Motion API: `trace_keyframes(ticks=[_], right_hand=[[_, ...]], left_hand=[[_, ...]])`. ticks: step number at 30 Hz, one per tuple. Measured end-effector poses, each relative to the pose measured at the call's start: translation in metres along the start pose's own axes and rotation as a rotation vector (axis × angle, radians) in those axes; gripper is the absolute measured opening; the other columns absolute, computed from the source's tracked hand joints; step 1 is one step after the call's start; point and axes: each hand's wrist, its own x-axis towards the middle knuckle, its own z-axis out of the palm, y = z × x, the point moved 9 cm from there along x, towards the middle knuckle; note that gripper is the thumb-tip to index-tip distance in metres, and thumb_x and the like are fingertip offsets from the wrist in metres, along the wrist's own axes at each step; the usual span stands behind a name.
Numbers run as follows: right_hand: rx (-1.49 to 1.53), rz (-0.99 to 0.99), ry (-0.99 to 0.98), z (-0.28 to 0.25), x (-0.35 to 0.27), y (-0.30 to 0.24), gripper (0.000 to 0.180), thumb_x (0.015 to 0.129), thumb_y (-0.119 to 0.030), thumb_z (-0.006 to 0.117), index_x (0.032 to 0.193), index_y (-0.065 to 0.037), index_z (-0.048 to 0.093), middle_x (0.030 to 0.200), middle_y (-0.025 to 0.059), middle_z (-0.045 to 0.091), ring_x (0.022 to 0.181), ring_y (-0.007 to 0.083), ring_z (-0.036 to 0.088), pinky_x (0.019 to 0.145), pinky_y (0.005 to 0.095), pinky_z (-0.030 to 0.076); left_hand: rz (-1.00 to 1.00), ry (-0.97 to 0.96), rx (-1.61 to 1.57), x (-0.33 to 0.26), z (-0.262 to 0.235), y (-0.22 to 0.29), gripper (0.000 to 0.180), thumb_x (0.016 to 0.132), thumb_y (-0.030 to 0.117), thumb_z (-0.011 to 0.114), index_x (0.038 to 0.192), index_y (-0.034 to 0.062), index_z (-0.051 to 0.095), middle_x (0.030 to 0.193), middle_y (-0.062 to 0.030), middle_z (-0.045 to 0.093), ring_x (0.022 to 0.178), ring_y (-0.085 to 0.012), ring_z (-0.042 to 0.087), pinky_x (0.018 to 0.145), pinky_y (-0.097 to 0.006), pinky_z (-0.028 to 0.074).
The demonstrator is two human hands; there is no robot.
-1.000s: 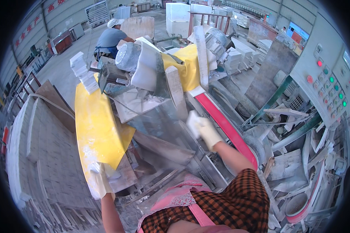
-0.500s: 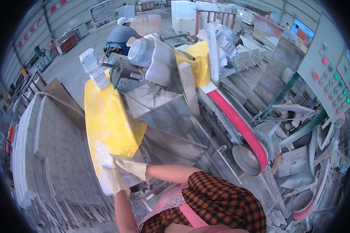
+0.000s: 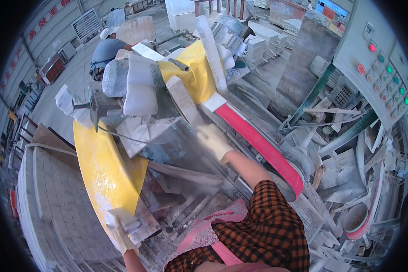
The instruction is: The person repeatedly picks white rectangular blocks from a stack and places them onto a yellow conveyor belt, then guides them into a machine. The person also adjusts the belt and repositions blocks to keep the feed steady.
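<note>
White gloves cover both hands. The left hand [image 3: 119, 232] holds a small white stone block [image 3: 122, 219], near, beside the big yellow saw cover [image 3: 102, 167]. The right hand [image 3: 214, 140], farther off, has its grip closed on the dusty grey machine frame [image 3: 186, 149] left of the red belt guard [image 3: 258, 140].

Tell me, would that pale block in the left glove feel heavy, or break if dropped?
Probably heavy for its size: the block looks like cut stone, like the slabs beside it. Likely stiff, with square edges that could chip. The dust coating may make it slippery in the left hand.
</note>
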Motion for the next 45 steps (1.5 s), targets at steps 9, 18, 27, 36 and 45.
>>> trace_keyframes(ticks=[9, 18, 27, 36, 45], right_hand=[[-0.496, -0.170, 0.251, -0.047, 0.097, 0.109, 0.043, 0.086, -0.037, 0.064, 0.112, -0.003, 0.066, 0.123, 0.0114, 0.060, 0.122, 0.0284, 0.050, 0.100, 0.0441, 0.042], [-0.555, 0.026, 0.038, 0.005, 0.116, 0.150, 0.067, 0.093, -0.043, 0.059, 0.148, -0.006, 0.048, 0.157, 0.0149, 0.042, 0.147, 0.0309, 0.035, 0.123, 0.0453, 0.025], [-0.527, -0.113, 0.010, -0.019, 0.069, 0.140, 0.058, 0.094, -0.038, 0.057, 0.143, -0.007, 0.052, 0.150, 0.0147, 0.049, 0.140, 0.0285, 0.043, 0.116, 0.0444, 0.032], [-0.499, -0.087, -0.144, -0.027, 0.105, 0.130, 0.042, 0.091, -0.037, 0.059, 0.118, -0.006, 0.071, 0.126, 0.0171, 0.067, 0.124, 0.0317, 0.057, 0.107, 0.0507, 0.040], [-0.568, 0.053, -0.104, 0.019, 0.127, 0.148, 0.075, 0.087, -0.055, 0.065, 0.144, -0.007, 0.053, 0.155, 0.0142, 0.046, 0.148, 0.0310, 0.036, 0.119, 0.0534, 0.025]], left_hand=[[-0.015, 0.078, -0.005, 0.012, -0.004, -0.011, 0.076, 0.097, 0.037, 0.066, 0.158, 0.0119, 0.029, 0.149, -0.0114, 0.048, 0.133, -0.0275, 0.053, 0.107, -0.042, 0.046], [-0.009, 0.167, -0.012, 0.040, -0.030, -0.038, 0.073, 0.096, 0.029, 0.069, 0.155, 0.0068, 0.032, 0.142, -0.0141, 0.052, 0.123, -0.0294, 0.057, 0.096, -0.043, 0.053], [-0.034, 0.168, -0.004, 0.036, -0.030, -0.039, 0.068, 0.096, 0.028, 0.067, 0.153, 0.0064, 0.035, 0.142, -0.0145, 0.052, 0.123, -0.0285, 0.058, 0.096, -0.044, 0.053], [-0.036, 0.017, -0.067, 0.024, -0.003, -0.019, 0.075, 0.095, 0.035, 0.069, 0.157, 0.0110, 0.034, 0.148, -0.0106, 0.051, 0.132, -0.0281, 0.053, 0.104, -0.042, 0.048], [-0.078, 0.125, 0.151, 0.014, -0.008, -0.018, 0.074, 0.098, 0.042, 0.065, 0.157, 0.0104, 0.034, 0.155, -0.0114, 0.043, 0.143, -0.0280, 0.042, 0.116, -0.046, 0.034]])
